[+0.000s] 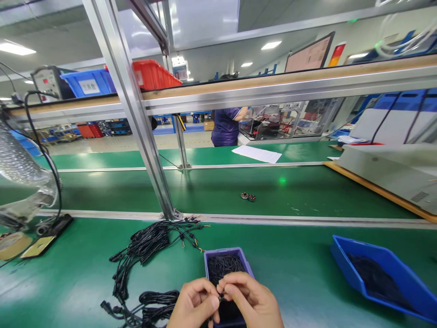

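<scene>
My left hand [194, 304] and my right hand [251, 300] meet at the bottom middle of the head view, fingertips pinched together on a small black piece [220, 297] that is mostly hidden. Both hands hover over a small purple tray [211, 255] filled with short black tube pieces. Left of the tray lies a heap of black cables [146, 246] with bare wire ends, spread on the green bench mat [290, 269].
A blue bin [403, 273] with black parts stands at right. Two small round motors [248, 197] lie on the conveyor belt. A metal frame post [143, 136] rises ahead, a soldering stand [41, 237] is at left. A person in a dark shirt [225, 127] works beyond.
</scene>
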{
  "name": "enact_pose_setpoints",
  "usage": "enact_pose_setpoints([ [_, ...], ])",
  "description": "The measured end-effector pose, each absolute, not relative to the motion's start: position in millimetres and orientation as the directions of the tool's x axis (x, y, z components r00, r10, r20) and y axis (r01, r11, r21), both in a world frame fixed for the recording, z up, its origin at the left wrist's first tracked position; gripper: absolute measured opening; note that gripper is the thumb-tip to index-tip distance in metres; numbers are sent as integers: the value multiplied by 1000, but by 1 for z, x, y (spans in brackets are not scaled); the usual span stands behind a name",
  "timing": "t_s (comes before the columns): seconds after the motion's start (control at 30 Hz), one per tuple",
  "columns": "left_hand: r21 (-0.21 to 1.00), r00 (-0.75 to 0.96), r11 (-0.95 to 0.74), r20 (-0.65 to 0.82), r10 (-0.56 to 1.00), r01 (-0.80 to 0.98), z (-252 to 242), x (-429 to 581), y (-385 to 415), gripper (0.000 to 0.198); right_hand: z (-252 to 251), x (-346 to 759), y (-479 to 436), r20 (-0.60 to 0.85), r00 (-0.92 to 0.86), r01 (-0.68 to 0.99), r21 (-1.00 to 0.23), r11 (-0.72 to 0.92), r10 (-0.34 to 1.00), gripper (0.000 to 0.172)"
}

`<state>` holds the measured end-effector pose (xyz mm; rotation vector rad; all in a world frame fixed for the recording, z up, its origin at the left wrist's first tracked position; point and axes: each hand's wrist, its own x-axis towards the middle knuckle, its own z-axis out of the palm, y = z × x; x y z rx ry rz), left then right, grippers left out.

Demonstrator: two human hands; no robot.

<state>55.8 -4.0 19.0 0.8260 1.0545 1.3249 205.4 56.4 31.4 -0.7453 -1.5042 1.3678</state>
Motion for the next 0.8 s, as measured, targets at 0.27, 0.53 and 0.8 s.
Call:
enact_pose_setpoints([
  [0.27, 921, -102, 65, -112, 988, -384, 15, 55, -2, 41, 36, 209, 62, 401, -521, -58, -897, 437, 754, 17],
  [0.53, 872, -73, 10, -52, 996, -489, 18, 52, -2, 44, 29, 212, 66, 431, -510, -39, -876, 481, 744, 19],
  [0.8, 865, -69, 14, -56, 996, -502, 24, 49, -1, 43, 43, 219, 71, 498, -575, -87, -826, 557, 649, 44],
])
